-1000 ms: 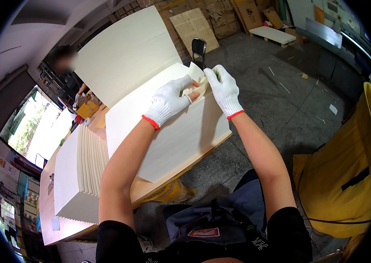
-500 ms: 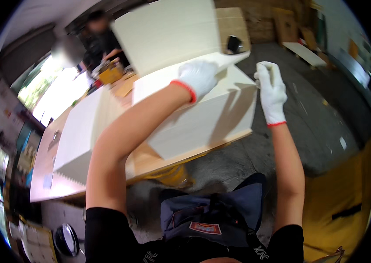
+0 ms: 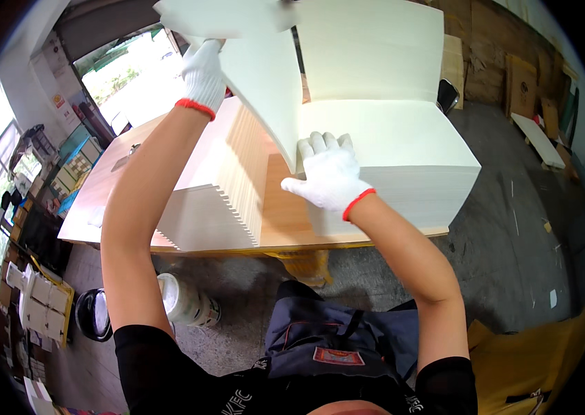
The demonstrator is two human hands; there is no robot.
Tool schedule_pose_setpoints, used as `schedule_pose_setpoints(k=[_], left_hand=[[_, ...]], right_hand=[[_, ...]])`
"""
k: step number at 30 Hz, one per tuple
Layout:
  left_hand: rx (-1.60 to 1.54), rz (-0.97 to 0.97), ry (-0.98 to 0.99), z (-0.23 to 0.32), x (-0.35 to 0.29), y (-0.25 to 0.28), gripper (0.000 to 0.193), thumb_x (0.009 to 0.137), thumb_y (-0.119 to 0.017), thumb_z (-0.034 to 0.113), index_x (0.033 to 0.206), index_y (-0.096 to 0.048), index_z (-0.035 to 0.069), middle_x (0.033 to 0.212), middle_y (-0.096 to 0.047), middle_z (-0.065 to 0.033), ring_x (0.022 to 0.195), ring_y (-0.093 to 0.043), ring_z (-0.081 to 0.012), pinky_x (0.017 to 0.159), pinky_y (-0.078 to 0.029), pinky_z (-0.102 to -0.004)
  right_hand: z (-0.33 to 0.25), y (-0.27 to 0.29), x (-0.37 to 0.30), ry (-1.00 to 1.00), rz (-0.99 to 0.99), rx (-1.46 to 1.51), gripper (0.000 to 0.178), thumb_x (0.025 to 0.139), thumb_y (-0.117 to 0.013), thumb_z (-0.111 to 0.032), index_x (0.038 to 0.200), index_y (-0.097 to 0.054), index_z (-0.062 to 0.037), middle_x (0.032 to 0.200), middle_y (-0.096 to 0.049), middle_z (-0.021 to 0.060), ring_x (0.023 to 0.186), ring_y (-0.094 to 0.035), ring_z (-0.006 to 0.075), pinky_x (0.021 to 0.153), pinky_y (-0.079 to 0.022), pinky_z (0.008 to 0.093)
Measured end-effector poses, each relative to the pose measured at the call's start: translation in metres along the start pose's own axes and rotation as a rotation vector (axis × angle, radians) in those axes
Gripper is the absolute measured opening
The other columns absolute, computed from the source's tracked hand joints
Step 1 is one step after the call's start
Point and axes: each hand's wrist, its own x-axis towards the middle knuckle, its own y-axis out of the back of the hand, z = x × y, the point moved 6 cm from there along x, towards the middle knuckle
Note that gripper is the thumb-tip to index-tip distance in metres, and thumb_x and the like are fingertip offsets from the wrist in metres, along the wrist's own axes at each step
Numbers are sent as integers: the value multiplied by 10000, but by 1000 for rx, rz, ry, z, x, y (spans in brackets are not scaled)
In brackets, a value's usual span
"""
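Observation:
My left hand, in a white glove with a red cuff, is raised at the upper left and closed on the edge of a large white sheet. The sheet hangs tilted between the two stacks, its lower corner near my right hand. That hand, gloved alike, lies open with fingers spread on the near left corner of the right stack of white sheets. To the left stands another stack of white sheets, its layers stepped along one edge.
Both stacks rest on a wooden table. Behind the right stack stands an upright white panel. A white bucket is on the floor before the table. Cardboard leans at the back right.
My left hand has moved left and up from the right stack, lifting a sheet. My right hand has come from the stack's right side to its near left corner and opened. The view has turned.

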Motion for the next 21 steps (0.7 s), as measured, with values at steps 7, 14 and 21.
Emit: schedule_pose_setpoints(k=[7,14,21], left_hand=[[-86,229,-39,-17,3,71,390,950,-571,138,1301,-560,-34,1253,-606,-159,1069,-639,-291,901,-547,-402],[-539,247,69,-17,33,72,272,951,-599,170,1192,-585,44,1093,-653,-105,963,-652,-265,822,-538,-416],[-894,203,186,33,-27,21,310,971,-602,165,1238,-528,26,1132,-639,-102,975,-667,-262,827,-577,-403]], right_hand=[[-9,-23,5,-43,28,-143,769,830,-663,-561,1355,-507,-21,1331,-540,167,1264,-480,306,1069,-310,578],[0,4,-1,12,292,88,858,839,-664,-587,1430,-445,-6,1330,-548,195,1257,-498,339,1086,-333,543],[-23,125,6,246,713,-42,678,902,-677,-295,1503,-429,-105,1104,-666,128,890,-664,288,764,-534,348]])
